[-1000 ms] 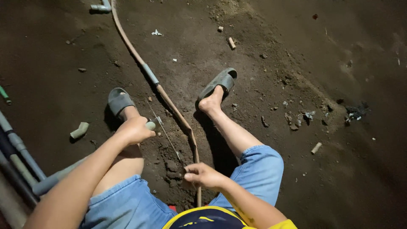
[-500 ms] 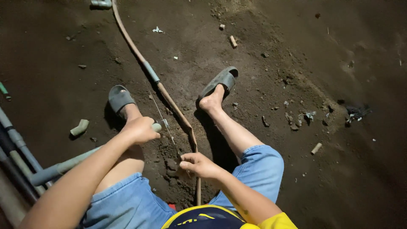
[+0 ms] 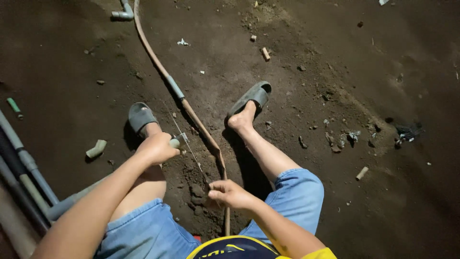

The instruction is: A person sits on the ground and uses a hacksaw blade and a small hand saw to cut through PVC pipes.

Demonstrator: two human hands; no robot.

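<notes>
I sit on a dirt floor with both legs stretched out, grey sandals on my feet. My left hand (image 3: 157,147) is closed around a short grey pipe piece (image 3: 176,142) beside my left foot. A thin metal strip (image 3: 191,152) runs from there down to my right hand (image 3: 229,194), whose fingers pinch its lower end just above a patch of loose soil clods (image 3: 195,192). A long brown hose (image 3: 201,127) with a grey coupling lies between my legs, right beside my right hand.
Several grey pipes (image 3: 24,163) lie along the left edge. A short pipe offcut (image 3: 96,148) rests left of my left sandal (image 3: 140,116). A grey elbow fitting (image 3: 122,12) lies at the top. Small stones and debris (image 3: 345,136) are scattered to the right.
My right hand shifted a little up and left, then back down along the strip. My left hand stayed closed by my left foot, barely moving.
</notes>
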